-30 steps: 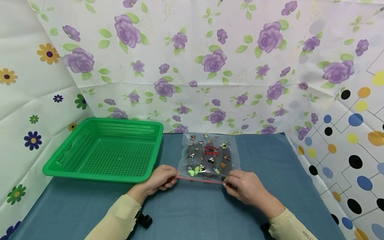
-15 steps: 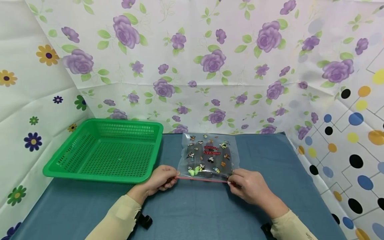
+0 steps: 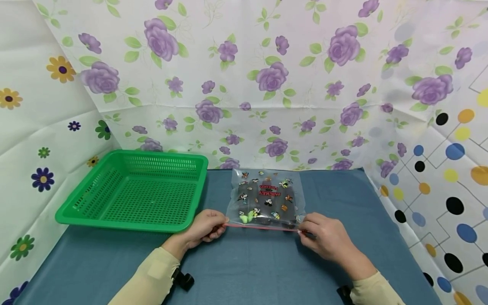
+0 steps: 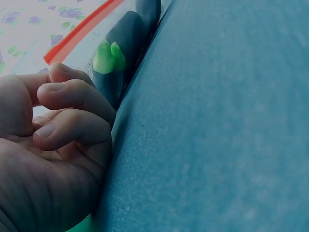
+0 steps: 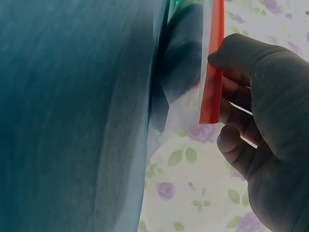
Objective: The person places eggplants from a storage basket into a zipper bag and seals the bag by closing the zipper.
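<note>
A clear zip bag (image 3: pixel 268 197) with small cartoon prints and red lettering lies in the middle of the blue cloth. Its red closure strip (image 3: pixel 263 228) runs along the near edge. Through the plastic I see dark rounded things (image 5: pixel 181 63) and a bright green piece (image 4: pixel 107 59); their kind is unclear. My left hand (image 3: pixel 206 227) pinches the strip's left end, its other fingers curled in the left wrist view. Near the right end, my right hand (image 3: pixel 324 237) pinches the strip between thumb and fingers; a short piece of red shows past the grip in the right wrist view.
A green plastic basket (image 3: pixel 152 225) with perforated walls stands left of the bag, its near right corner close behind my left hand. Blue cloth (image 3: pixel 244 271) covers the table. Flower-printed sheets (image 3: pixel 236 144) rise behind, with a dotted sheet (image 3: pixel 450 203) at the right.
My right hand has slid rightwards along the red strip, from left of the bag's right corner out to its end. The left hand, bag and basket stay in place.
</note>
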Demonstrator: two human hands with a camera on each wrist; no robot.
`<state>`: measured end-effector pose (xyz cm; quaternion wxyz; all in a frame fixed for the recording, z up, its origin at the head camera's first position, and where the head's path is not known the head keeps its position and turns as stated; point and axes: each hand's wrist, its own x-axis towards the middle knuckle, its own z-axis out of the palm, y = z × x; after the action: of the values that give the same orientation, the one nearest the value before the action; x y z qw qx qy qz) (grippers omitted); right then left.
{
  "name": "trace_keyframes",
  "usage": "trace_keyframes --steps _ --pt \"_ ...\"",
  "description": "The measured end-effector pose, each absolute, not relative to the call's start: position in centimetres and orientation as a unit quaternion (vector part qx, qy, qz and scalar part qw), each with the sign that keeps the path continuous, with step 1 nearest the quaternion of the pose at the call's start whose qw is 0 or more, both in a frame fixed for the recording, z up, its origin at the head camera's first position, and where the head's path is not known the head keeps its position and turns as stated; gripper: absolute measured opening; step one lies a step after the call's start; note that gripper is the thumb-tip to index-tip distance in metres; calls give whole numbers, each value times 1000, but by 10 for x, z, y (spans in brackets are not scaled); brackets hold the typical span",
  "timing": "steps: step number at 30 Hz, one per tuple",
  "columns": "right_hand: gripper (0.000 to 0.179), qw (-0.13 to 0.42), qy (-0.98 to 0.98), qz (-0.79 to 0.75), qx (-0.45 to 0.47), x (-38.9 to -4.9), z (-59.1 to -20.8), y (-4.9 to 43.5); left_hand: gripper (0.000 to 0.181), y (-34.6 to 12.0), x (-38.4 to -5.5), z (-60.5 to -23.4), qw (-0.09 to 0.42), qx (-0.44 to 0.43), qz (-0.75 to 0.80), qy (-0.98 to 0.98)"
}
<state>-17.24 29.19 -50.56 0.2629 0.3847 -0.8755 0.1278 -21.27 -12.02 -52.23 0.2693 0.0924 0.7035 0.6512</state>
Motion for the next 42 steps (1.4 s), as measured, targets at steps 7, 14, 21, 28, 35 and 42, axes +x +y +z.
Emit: trace_keyframes --steps 7,14,21,28,35,42 --pt "18 262 -876 136 381 -172 -503 298 37 -121 -213 -522 270 95 650 704" --pt "20 263 -875 140 381 -173 -504 306 36 -121 -213 -521 269 91 650 705" --pt "21 261 -876 141 380 -173 -505 312 36 -121 -213 -522 271 91 651 703" --pt "23 258 -881 139 372 -172 -504 316 35 -121 -214 -523 273 90 652 701" --pt "26 245 -889 142 360 -169 -502 319 37 -121 -213 -521 272 95 653 700" --pt "28 231 -895 146 353 -168 -502 321 36 -122 -212 -521 270 96 653 702"
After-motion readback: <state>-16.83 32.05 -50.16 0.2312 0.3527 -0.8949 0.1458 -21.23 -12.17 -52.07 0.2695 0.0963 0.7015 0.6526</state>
